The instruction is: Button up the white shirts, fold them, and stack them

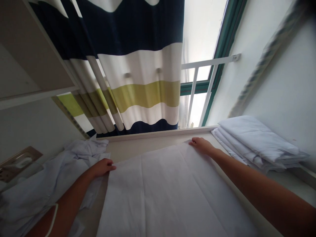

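Note:
A white cloth [165, 191] with visible crease lines lies spread flat over the pale surface in front of me. My left hand [102, 167] pinches its far left corner, fingers closed on the edge. At the far right corner, my right hand [201, 144] grips the same cloth between thumb and fingers. To the left, beside my left arm, is a crumpled heap of white fabric [66, 164]. A stack of folded white cloths [256, 141] sits beyond my right forearm, against the wall.
A raised ledge [158, 132] runs along the far edge of the surface. Behind it hang striped curtains [145, 92] and a white window railing [209, 62]. A wall socket [19, 163] with a plug is at left, under a shelf [39, 97].

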The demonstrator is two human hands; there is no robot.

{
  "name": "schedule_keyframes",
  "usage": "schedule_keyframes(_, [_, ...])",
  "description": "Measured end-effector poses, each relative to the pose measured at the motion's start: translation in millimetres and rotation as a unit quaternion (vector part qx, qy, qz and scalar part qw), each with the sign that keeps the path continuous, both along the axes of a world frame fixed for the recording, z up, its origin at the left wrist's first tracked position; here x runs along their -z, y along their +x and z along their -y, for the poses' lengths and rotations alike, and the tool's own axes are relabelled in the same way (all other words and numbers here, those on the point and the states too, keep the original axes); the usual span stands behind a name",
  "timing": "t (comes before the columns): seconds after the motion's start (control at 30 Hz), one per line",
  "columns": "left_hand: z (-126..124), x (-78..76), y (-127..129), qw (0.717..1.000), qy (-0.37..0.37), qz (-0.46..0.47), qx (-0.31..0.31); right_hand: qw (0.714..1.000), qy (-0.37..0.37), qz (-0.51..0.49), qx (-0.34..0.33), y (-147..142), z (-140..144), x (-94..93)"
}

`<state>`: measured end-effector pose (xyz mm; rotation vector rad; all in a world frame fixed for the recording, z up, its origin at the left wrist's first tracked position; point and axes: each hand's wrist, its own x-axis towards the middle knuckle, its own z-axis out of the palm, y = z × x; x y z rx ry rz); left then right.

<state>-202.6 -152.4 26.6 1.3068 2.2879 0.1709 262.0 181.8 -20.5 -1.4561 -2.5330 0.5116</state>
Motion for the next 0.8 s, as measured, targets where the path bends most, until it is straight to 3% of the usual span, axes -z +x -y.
schedule_keyframes(0.07, [0, -1.4, 14, 0.998, 0.030, -0.055, -0.022, 1.000, 0.020, 0.010, 0.017, -1, 10, -7.9])
schedule_keyframes(0.17, [3, -6.8, 56, 0.983, 0.104, -0.150, -0.031, 0.997, 0.078, -0.004, 0.015, -1, 43, -21.9])
schedule_keyframes(0.23, [8, -5.8, 94, 0.960, 0.170, -0.214, 0.060, 0.993, 0.109, -0.020, -0.033, -2, 77, -25.0])
schedule_keyframes(0.3, [18, 3.4, 131, 0.950, 0.176, -0.213, 0.148, 0.982, 0.124, -0.034, -0.139, -1, 111, -18.4])
schedule_keyframes(0.33, [25, 11.1, 147, 0.949, 0.164, -0.204, 0.178, 0.978, 0.115, -0.025, -0.171, 1, 126, -11.7])
schedule_keyframes(0.4, [43, 29.9, 168, 0.956, 0.127, -0.194, 0.181, 0.979, 0.088, 0.009, -0.183, 8, 145, 5.9])
schedule_keyframes(0.5, [72, 57.3, 176, 0.973, 0.057, -0.183, 0.132, 0.983, 0.078, 0.059, -0.155, 24, 151, 31.8])
schedule_keyframes(0.6, [90, 73.5, 170, 0.977, 0.042, -0.190, 0.088, 0.983, 0.111, 0.074, -0.128, 41, 145, 46.6])
schedule_keyframes(0.7, [89, 78.0, 162, 0.976, 0.053, -0.193, 0.085, 0.983, 0.125, 0.080, -0.108, 50, 141, 53.1])
schedule_keyframes(0.8, [69, 74.4, 152, 0.972, 0.068, -0.198, 0.105, 0.985, 0.125, 0.087, -0.083, 48, 140, 56.5])
